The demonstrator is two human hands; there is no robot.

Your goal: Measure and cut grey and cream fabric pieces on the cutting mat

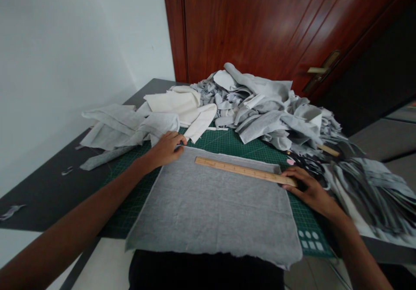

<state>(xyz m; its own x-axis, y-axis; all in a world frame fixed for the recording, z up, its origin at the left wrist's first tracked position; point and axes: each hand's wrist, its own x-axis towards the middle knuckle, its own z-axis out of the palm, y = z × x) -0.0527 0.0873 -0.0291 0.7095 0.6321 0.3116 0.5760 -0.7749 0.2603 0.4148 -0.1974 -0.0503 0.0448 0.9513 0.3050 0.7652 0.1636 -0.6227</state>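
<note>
A grey square of cloth (214,203) lies flat on a green cutting mat (227,142), its near edge hanging over the table's front. A wooden ruler (243,170) rests slantwise across the cloth's far part. My left hand (166,148) is at the cloth's far left corner, fingers curled and pinching the edge. My right hand (308,188) is at the far right corner, fingers closed on the ruler's right end.
A heap of grey and white fabric scraps (266,108) fills the back of the dark table (42,190). Folded pale pieces (136,121) lie at the left. Black scissors (308,165) and striped cloth (373,190) sit at the right. A brown door (260,25) stands behind.
</note>
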